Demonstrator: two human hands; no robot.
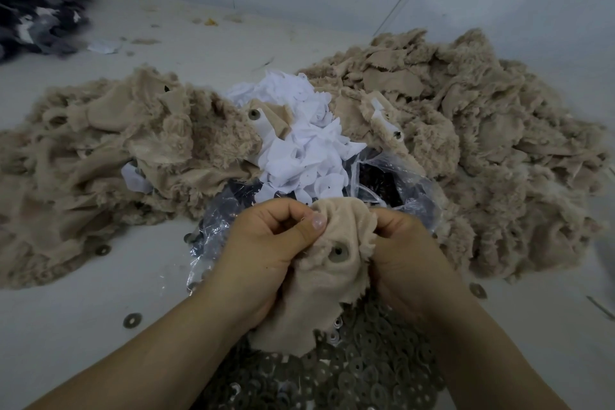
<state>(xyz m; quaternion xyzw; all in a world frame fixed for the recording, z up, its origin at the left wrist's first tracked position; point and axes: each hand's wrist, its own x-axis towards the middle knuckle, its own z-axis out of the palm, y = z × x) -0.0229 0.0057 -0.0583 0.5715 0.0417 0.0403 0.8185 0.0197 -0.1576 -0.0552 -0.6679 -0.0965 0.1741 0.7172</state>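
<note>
Low centre of the frame, our left hand (pixel 266 243) and right hand (pixel 406 253) both pinch the top edge of a beige plush piece (pixel 319 296). Each grip is closed on the cloth, and a grey washer (pixel 337 251) sits at its middle. We judge an uneven tug on the soft, fraying fabric could pop the washer loose into the heap of flat ringed washers (pixel 366 373) below. A crinkled clear bag (pixel 404 176) and limp white scraps (pixel 299 143) lie behind.

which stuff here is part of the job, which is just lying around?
Job in hand: left hand and right hand, both gripping the plush piece; washer on it; washer heap; likely left plush pile, right plush pile, plastic bag.
Lying about: dark cloth, yellow scrap, stray washer.
</note>
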